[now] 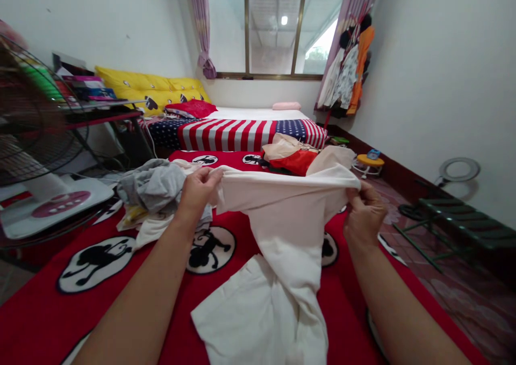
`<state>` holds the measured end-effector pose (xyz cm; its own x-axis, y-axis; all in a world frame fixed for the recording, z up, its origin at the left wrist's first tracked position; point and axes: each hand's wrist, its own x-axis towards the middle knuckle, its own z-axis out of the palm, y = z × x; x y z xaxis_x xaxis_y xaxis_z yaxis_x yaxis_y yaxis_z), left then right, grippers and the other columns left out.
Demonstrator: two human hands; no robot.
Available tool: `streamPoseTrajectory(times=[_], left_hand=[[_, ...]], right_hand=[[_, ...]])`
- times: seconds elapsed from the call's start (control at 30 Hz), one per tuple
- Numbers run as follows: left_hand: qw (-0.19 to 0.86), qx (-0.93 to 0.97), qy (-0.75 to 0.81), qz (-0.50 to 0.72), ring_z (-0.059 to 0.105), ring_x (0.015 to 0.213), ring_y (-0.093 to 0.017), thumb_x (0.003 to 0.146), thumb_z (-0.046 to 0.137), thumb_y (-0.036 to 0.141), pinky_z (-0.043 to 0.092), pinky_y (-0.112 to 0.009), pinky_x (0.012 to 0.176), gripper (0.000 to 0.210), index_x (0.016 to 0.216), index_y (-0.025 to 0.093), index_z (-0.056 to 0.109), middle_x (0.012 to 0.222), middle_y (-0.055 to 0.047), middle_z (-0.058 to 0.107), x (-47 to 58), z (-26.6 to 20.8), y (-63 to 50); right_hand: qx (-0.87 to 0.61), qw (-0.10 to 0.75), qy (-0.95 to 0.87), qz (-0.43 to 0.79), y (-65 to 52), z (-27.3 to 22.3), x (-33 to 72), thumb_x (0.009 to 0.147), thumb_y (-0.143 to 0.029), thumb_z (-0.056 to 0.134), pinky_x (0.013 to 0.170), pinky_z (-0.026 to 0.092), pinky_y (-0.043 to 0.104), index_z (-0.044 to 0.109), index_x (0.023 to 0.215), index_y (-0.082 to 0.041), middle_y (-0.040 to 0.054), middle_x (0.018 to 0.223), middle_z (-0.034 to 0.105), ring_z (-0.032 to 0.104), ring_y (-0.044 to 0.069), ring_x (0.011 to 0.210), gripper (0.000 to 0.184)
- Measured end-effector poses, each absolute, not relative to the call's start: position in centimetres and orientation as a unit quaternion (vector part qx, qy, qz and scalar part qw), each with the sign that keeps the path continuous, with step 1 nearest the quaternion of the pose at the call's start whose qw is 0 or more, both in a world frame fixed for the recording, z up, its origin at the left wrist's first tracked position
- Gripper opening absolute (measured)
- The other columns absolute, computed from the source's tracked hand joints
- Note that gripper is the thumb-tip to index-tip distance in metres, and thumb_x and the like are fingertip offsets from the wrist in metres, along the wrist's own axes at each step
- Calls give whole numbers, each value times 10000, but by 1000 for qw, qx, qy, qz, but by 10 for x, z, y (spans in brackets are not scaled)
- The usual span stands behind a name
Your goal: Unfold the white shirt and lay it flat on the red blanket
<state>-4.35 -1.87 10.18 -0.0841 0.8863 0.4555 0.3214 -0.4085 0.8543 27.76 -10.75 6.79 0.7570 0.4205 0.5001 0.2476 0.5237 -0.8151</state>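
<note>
Left hand (pixel 199 186) and right hand (pixel 366 210): fingers pinching white garment (pixel 282 220), edge taut, not yet flat; grey clothes (pixel 155 185) lie rumpled

A lone head-worn view, facing the window (pixel 276 37)
It looks forward and down, close behind the left hand (pixel 200 186) and right hand (pixel 365 212), over the red blanket (pixel 201 287), toward the farther bed (pixel 242 134).
</note>
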Motion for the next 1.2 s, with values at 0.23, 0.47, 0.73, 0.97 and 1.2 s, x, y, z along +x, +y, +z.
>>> streamPoseTrajectory(times=[0.23,0.47,0.73,0.97,1.2], left_hand=[[338,624,516,480,467,546,-118,625,700,468,343,-208,504,327,670,153,627,586,24,552,-50,109,-25],[487,743,364,280,540,562,-121,689,715,438,375,-198,496,274,761,177,669,665,10,628,-47,134,-54],[510,823,250,26,659,836,-215,787,639,427,493,-256,713,349,1027,184,707,882,-61,724,-28,147,-85],[164,860,433,217,566,1135,-289,784,607,444,438,-363,942,547,1252,163,579,1263,-135,594,-16,108,-56],[225,817,490,205,659,838,-263,701,687,475,494,-325,705,747,1341,145,488,914,-101,706,-4,73,-42]], right_hand=[[-531,763,-322,180,-114,69,293,646,-304,547,526,424,241,640,698,-159,62,832,654,594,174,698,180],[-580,699,-417,25,-115,75,272,772,-338,584,630,466,269,663,833,-157,38,779,663,604,157,679,206],[-630,461,-616,104,-115,68,251,811,-414,591,650,481,270,595,1205,-188,74,1003,695,631,160,709,453],[-731,211,-648,35,-123,78,252,871,-488,478,579,357,273,730,955,-247,41,762,696,624,201,735,359],[-739,239,-630,12,-130,94,249,789,-371,619,606,368,265,729,889,-254,12,815,702,620,191,776,190]])
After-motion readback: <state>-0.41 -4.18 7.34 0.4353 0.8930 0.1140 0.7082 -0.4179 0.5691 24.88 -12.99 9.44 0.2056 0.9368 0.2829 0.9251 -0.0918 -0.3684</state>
